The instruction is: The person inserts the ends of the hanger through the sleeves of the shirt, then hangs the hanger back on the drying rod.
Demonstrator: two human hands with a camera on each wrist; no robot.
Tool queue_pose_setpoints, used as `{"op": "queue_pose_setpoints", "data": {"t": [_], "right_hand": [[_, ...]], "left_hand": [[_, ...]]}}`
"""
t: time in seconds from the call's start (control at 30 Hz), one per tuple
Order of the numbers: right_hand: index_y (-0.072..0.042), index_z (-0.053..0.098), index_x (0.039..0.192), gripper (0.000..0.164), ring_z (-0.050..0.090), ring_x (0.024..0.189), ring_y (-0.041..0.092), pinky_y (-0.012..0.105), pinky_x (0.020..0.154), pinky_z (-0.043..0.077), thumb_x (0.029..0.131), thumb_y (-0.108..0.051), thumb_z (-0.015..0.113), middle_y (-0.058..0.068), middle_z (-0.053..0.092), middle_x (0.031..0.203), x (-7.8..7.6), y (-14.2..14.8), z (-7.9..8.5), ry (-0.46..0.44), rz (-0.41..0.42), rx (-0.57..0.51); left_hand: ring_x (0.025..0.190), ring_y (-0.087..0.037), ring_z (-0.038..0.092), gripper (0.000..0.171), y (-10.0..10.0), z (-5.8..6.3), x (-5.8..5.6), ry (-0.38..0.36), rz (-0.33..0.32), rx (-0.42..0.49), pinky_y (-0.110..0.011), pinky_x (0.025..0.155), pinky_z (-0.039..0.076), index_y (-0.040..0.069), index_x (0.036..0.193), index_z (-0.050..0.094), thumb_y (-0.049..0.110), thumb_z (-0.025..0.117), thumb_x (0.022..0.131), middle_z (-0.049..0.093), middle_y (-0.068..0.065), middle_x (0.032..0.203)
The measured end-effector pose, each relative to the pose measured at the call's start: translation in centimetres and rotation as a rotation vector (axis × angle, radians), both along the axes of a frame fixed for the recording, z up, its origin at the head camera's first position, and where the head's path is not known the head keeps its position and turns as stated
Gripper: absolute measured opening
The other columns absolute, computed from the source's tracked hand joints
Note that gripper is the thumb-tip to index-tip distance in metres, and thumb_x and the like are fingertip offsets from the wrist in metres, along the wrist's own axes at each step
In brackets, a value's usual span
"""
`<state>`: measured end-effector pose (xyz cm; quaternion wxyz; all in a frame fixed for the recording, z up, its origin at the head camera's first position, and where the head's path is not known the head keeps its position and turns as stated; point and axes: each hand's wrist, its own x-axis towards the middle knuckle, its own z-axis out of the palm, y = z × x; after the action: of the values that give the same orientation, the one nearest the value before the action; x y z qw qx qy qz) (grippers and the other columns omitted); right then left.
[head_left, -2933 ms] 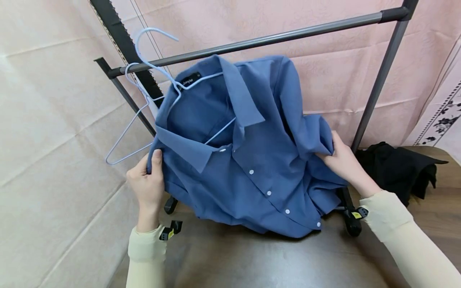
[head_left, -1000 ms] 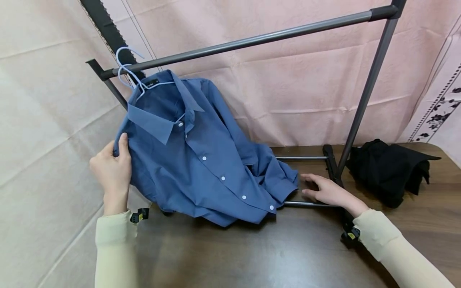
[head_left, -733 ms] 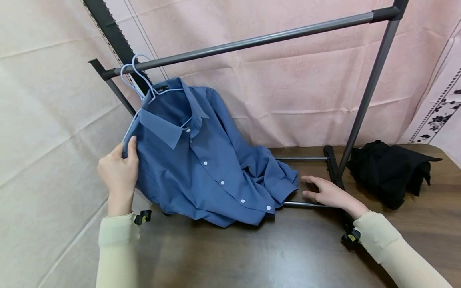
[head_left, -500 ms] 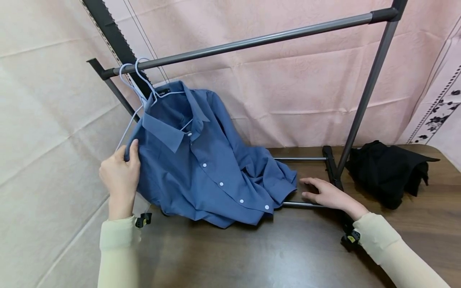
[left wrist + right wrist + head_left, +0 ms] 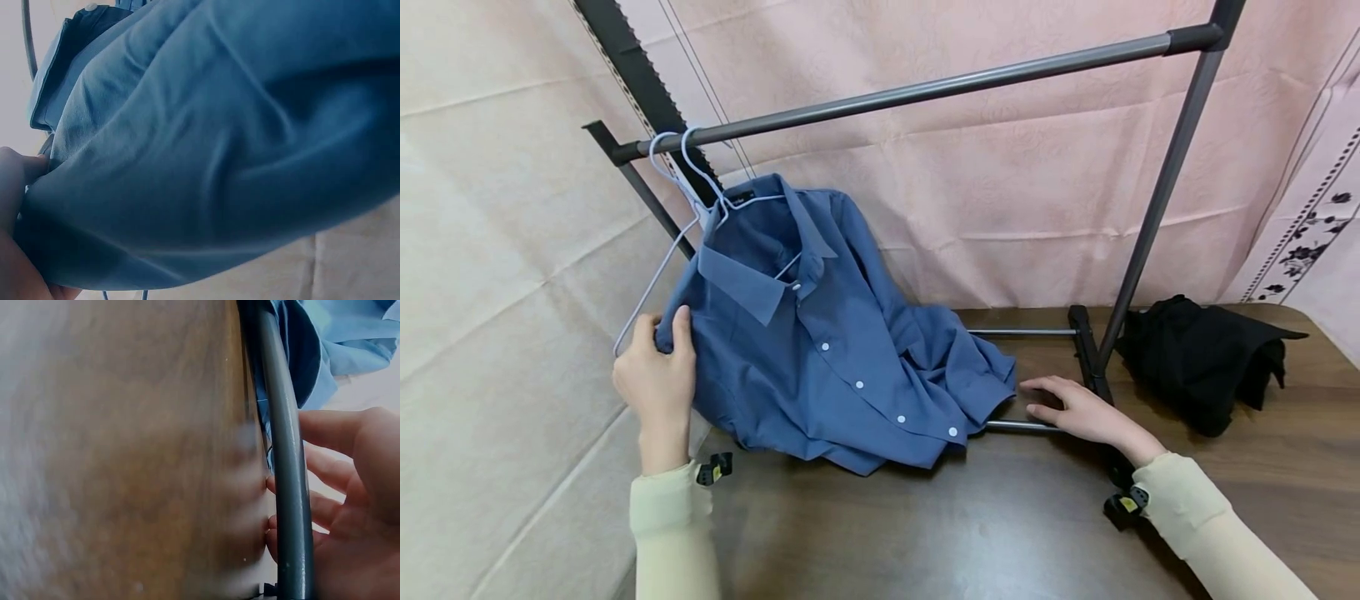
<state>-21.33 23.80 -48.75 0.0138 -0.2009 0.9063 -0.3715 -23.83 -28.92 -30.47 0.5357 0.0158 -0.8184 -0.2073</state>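
A blue button-up shirt point(image 5: 850, 350) hangs from a pale blue wire hanger point(image 5: 694, 158) hooked over the rack's bar point(image 5: 925, 92). My left hand point(image 5: 658, 375) grips the shirt at its left shoulder, thumb in front. In the left wrist view, the shirt's cloth point(image 5: 187, 156) fills most of the picture, with part of my hand at the lower left edge. My right hand point(image 5: 1086, 412) is apart from the shirt, just right of its sleeve cuff, fingers loosely bent and holding nothing. The right wrist view shows its fingers behind the rack's lower rail point(image 5: 287, 462).
Behind the shirt, a second pale blue hanger point(image 5: 651, 287) hangs on the same bar. A black folded garment point(image 5: 1206, 358) lies on the wooden table point(image 5: 865, 533) at right, beside the rack's upright post point(image 5: 1165, 192). Pale cloth point(image 5: 505, 317) covers the wall at left.
My left hand has brought the shirt left and down, and its hanger hook now sits over the bar. My right hand has let go of the sleeve and lowered toward the table.
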Motion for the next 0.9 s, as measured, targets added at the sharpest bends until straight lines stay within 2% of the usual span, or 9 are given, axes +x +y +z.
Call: {"op": "queue_pose_setpoints", "data": {"t": [0.17,0.3,0.43,0.67,0.9], "right_hand": [[-0.002,0.055,0.141,0.048,0.034,0.138,0.052,0.068,0.106,0.03,0.102,-0.03,0.061,0.026,0.049,0.144,0.3,0.0,0.1,-0.06,0.048,-0.014],[-0.003,0.055,0.142,0.049,0.021,0.142,0.056,0.073,0.107,0.022,0.103,-0.032,0.06,0.029,0.042,0.15,0.6,0.1,0.4,-0.092,0.057,0.001],[-0.003,0.055,0.142,0.048,0.018,0.143,0.057,0.074,0.106,0.02,0.104,-0.032,0.058,0.03,0.039,0.151,0.6,0.0,0.4,-0.095,0.061,0.013],[-0.004,0.055,0.142,0.048,0.018,0.143,0.056,0.074,0.107,0.019,0.104,-0.033,0.057,0.029,0.039,0.152,0.5,-0.2,0.1,-0.099,0.065,0.024],[-0.005,0.055,0.143,0.049,0.018,0.143,0.056,0.074,0.107,0.019,0.104,-0.035,0.057,0.029,0.038,0.152,0.4,-0.3,-0.1,-0.104,0.064,0.018]], "left_hand": [[0.062,-0.05,0.056,0.045,0.7,-0.7,0.4,0.0,-0.005,0.037,-0.058,0.058,0.035,0.002,0.094,0.069,0.046,0.061,0.099,0.064,-0.026,0.074],[0.067,-0.05,0.059,0.045,1.6,-1.1,1.0,-0.019,-0.025,0.074,-0.057,0.059,0.037,0.003,0.096,0.069,0.047,0.059,0.1,0.066,-0.026,0.079],[0.07,-0.048,0.062,0.044,2.5,-1.2,1.7,-0.026,-0.053,0.083,-0.057,0.06,0.039,0.003,0.1,0.07,0.045,0.059,0.101,0.069,-0.025,0.084],[0.072,-0.046,0.062,0.041,3.9,-1.6,2.6,-0.001,-0.088,0.04,-0.056,0.062,0.04,-0.001,0.098,0.068,0.038,0.058,0.102,0.068,-0.023,0.085],[0.1,-0.042,0.063,0.043,4.2,-1.2,3.4,0.047,-0.043,0.026,-0.058,0.081,0.046,0.001,0.118,0.07,0.039,0.057,0.102,0.067,-0.022,0.107]]}}
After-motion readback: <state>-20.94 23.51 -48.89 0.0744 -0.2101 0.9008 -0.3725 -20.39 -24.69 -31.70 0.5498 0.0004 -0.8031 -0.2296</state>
